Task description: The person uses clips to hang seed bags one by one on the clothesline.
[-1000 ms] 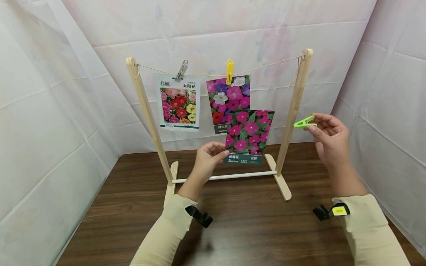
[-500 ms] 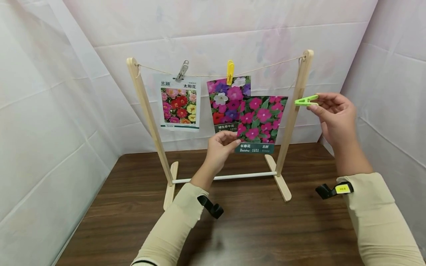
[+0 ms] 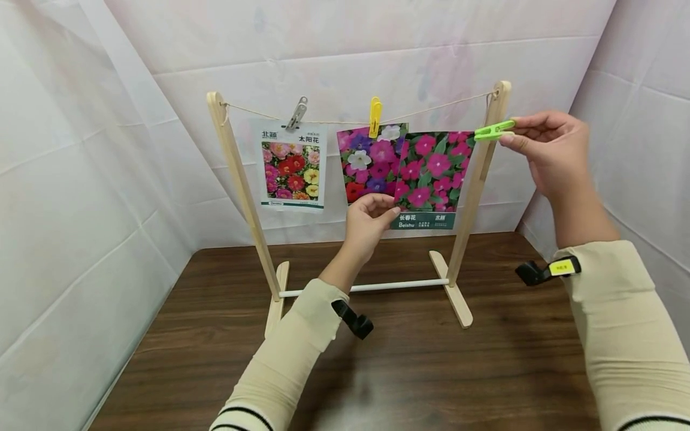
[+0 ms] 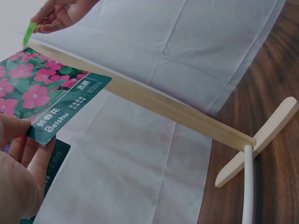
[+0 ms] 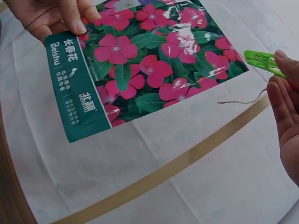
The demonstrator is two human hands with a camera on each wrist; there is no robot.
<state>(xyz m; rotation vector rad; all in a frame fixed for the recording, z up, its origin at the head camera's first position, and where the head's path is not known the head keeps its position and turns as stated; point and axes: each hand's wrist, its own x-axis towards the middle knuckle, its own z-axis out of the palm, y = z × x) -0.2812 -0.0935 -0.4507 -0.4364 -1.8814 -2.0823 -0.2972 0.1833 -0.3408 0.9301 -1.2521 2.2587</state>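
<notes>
My left hand (image 3: 368, 226) pinches the lower left edge of a seed packet (image 3: 433, 173) with pink flowers and a green bottom band. The packet stands upright, its top a little below the string (image 3: 431, 108), and overlaps the seed packet behind it (image 3: 358, 160). Between the thumb and fingers of my right hand (image 3: 557, 146) is a green clothespin (image 3: 493, 130), its tip close to the packet's upper right corner. A yellow clothespin (image 3: 375, 117) holds the rear packet on the string. Further left, a grey clothespin (image 3: 296, 112) holds a white-edged seed packet (image 3: 294, 167).
The string runs between two posts of a wooden stand (image 3: 237, 185), joined low down by a white rod (image 3: 399, 286). Its feet (image 3: 451, 290) rest on a dark wooden table (image 3: 409, 365). Pale cloth (image 3: 178, 54) hangs behind and at both sides.
Both hands have risen. The left hand has carried the pink-flower packet up and to the right, towards the string. The right hand has brought the green clothespin up beside the packet's top corner.
</notes>
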